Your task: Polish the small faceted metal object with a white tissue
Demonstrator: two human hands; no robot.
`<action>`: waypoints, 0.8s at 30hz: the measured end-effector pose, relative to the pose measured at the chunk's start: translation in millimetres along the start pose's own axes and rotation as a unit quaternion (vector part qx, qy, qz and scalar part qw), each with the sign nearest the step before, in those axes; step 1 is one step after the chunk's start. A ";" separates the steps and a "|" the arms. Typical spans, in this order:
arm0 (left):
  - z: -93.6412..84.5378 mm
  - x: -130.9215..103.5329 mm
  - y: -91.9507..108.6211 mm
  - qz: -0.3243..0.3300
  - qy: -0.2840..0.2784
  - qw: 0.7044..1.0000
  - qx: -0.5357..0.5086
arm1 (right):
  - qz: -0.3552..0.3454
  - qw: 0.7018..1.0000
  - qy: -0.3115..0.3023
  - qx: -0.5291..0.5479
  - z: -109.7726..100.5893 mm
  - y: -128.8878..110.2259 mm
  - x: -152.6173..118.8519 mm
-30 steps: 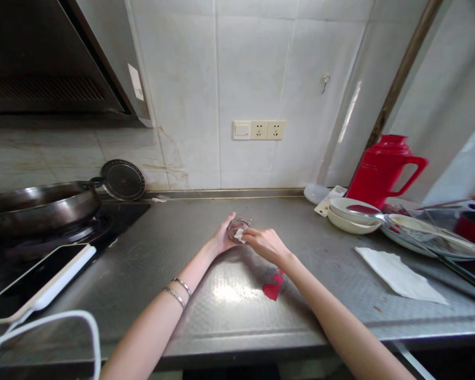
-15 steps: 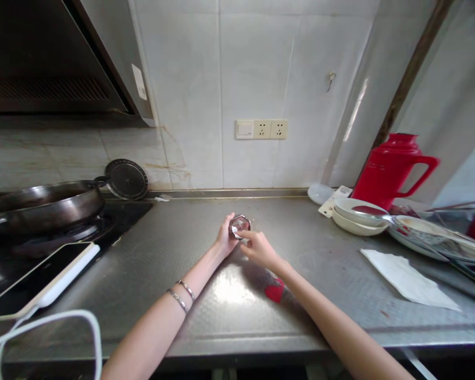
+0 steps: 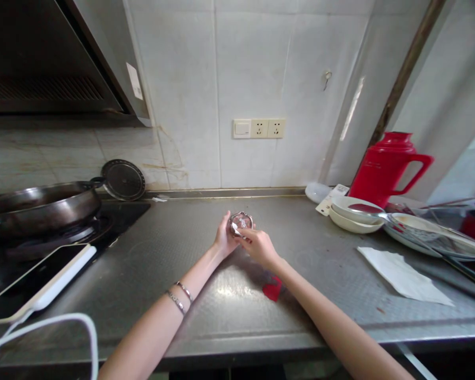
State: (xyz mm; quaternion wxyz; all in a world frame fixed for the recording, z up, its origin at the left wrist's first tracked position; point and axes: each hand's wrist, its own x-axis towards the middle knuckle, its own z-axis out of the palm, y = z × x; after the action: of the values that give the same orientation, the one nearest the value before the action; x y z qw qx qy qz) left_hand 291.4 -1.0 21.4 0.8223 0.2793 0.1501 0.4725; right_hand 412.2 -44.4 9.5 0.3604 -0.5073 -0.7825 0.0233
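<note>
From my seat away from the counter, I have the left hand [image 3: 224, 238] curled around a small round glass-like dish [image 3: 244, 218], grasping it by its left side. The dish is tipped so its open face shows, and it sits mid-scene over the steel countertop [image 3: 182, 221]; I cannot tell whether its underside touches the metal. My right hand [image 3: 262, 248] comes in from the right with its fingers bent, pinching a small white scrap [image 3: 235, 227] against the near left part of the dish's rim. Two bracelets [image 3: 184, 289] circle the left wrist. Nearer than the hands, beside the right forearm, a red scrap [image 3: 272, 290] lies on the steel. Over on the right I see a white paper sheet [image 3: 404, 275] lying flat, and farther back two stacked pale bowls [image 3: 356, 225] in front of a red thermos [image 3: 383, 171]. On the left, a metal pan [image 3: 51, 206] stands on the stove, a dark round disc [image 3: 123, 180] leans against the far wall, and a phone [image 3: 31, 285] lies nearer, with a white cable [image 3: 77, 317] looping close to me.
</note>
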 end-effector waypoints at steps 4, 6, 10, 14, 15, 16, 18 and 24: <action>-1.3 2.3 0.6 -0.021 -0.017 1.000 -0.006 | -0.054 0.993 -0.037 -0.093 -22.7 3.8 -1.2; -2.5 4.1 2.3 -0.040 -0.023 0.999 0.007 | -0.075 0.988 -0.047 -0.124 -32.4 4.7 -2.8; -9.1 7.7 9.5 -0.080 -0.030 0.995 0.053 | -0.118 0.967 -0.086 -0.210 -41.2 2.4 -6.6; -16.0 8.3 22.9 -0.114 -0.039 0.987 0.104 | -0.182 0.938 -0.124 -0.269 -38.7 -5.4 -9.4; -16.8 7.4 26.9 -0.129 -0.051 0.983 0.117 | -0.201 0.932 -0.126 -0.274 -37.4 -7.5 -9.7; -17.1 6.3 30.9 -0.144 -0.063 0.979 0.131 | -0.217 0.927 -0.126 -0.278 -36.1 -9.4 -10.0; -16.8 3.3 37.8 -0.164 -0.080 0.969 0.167 | -0.237 0.922 -0.123 -0.280 -34.6 -12.2 -10.0; -13.3 -1.8 40.7 -0.124 -0.046 0.961 0.242 | -0.231 0.930 -0.112 -0.261 -39.3 -10.1 -8.2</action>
State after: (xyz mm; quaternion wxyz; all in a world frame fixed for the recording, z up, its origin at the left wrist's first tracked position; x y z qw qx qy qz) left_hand 255.5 17.9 35.2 0.7883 0.4703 0.2555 0.3036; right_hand 429.2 -68.9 38.2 0.1205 -0.3827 -0.8917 -0.2093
